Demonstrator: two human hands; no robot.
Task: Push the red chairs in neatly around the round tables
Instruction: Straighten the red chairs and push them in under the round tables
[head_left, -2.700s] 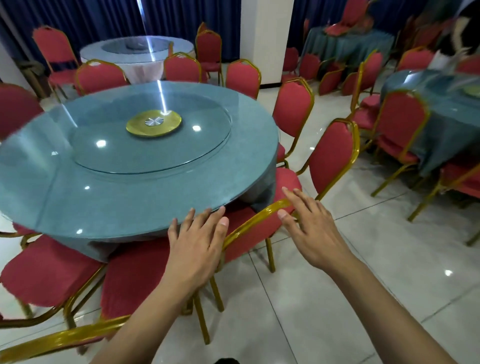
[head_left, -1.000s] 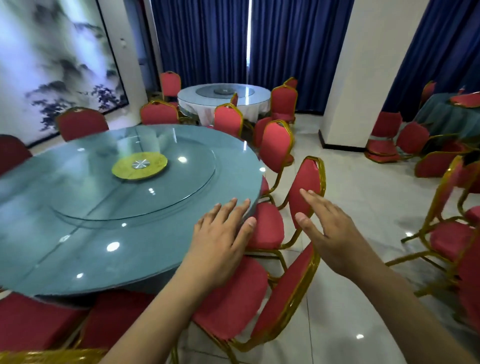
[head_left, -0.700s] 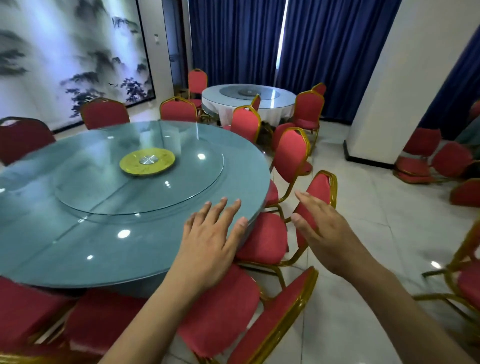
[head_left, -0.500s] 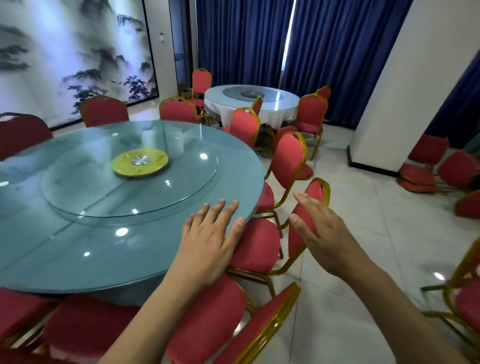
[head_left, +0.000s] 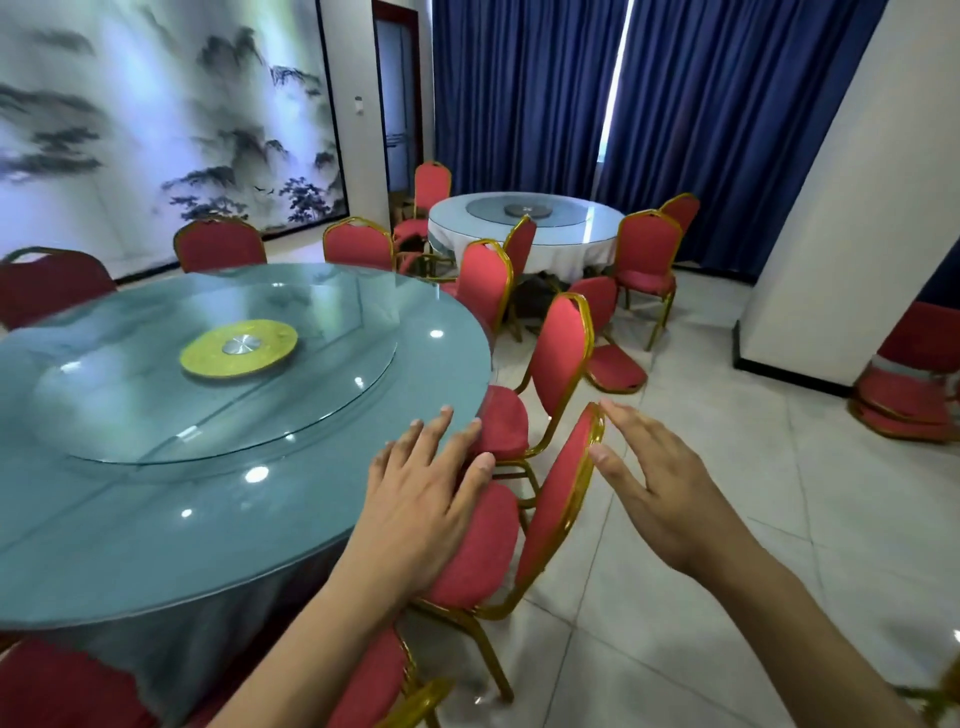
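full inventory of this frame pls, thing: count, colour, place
near round table: 1, teal glass top, left foreground
turntable: 1, clear glass with yellow hub, centre of that table
nearest chair: 1, red with gold frame, at the table edge between the hands, seat only partly under
other red chairs: at least ten, around both tables; exact count unclear
far round table: 1, white cloth, glass top, back centre
stacked chairs: one pile, red, right edge beside the pillar
pillar: 1, white, right
curtains: dark blue, back wall
ink landscape mural: 1, grey-white, left wall
left hand: open, over the nearest chair's seat
right hand: open, fingertips at that chair's back
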